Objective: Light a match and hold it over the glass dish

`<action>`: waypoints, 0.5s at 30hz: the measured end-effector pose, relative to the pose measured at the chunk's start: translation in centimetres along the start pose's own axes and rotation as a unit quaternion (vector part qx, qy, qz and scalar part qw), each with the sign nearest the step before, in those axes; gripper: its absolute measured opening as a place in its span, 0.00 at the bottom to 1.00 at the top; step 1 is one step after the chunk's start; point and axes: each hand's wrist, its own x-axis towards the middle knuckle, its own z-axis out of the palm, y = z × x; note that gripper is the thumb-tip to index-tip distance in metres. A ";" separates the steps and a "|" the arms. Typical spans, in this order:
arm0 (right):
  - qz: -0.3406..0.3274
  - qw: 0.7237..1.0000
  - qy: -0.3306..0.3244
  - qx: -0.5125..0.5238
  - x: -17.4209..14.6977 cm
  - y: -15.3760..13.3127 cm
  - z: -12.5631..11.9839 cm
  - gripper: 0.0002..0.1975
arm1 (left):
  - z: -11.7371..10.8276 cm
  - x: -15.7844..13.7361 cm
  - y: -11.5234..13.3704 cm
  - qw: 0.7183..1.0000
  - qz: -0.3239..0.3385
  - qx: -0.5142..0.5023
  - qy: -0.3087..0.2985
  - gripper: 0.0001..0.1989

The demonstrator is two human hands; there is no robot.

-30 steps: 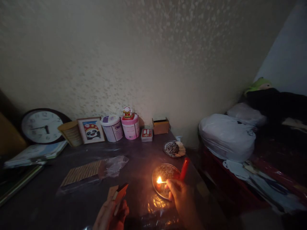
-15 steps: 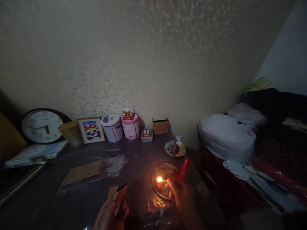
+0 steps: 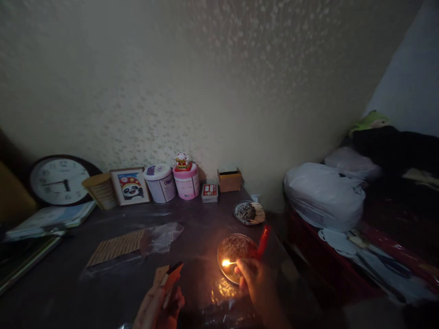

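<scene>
While the left hand (image 3: 159,304) grips a matchbox (image 3: 170,276) low over the bench (image 3: 103,283), the right hand (image 3: 255,281) fingers pinch a lit match (image 3: 229,263) — shaft horizontal, flame pointing left — above the metal dish (image 3: 236,256).

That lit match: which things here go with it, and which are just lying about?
In use: lit match in right hand; matchbox in left hand; metal dish under the flame; red candle.

Lying about: clock, panda picture, two tubs, plastic bag.
</scene>
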 end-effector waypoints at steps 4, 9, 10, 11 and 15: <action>0.018 1.000 0.006 0.005 0.0 0.1 0.1 0.15 | -0.2 0.2 -0.1 1.000 0.001 -0.010 0.014 0.22; 0.029 0.999 0.021 0.007 0.3 0.7 0.5 0.16 | -0.2 0.3 -0.2 1.000 0.011 -0.004 -0.002 0.23; 0.026 0.999 0.021 0.008 0.3 0.7 0.5 0.17 | -0.2 0.3 -0.2 1.000 0.011 -0.004 -0.003 0.23; 0.021 1.000 0.023 0.007 0.3 0.7 0.5 0.17 | -0.2 0.2 -0.2 1.000 0.015 -0.002 0.000 0.24; 0.001 0.999 0.032 0.002 0.3 0.4 0.5 0.18 | -0.3 0.2 -0.3 1.000 0.029 0.007 0.009 0.20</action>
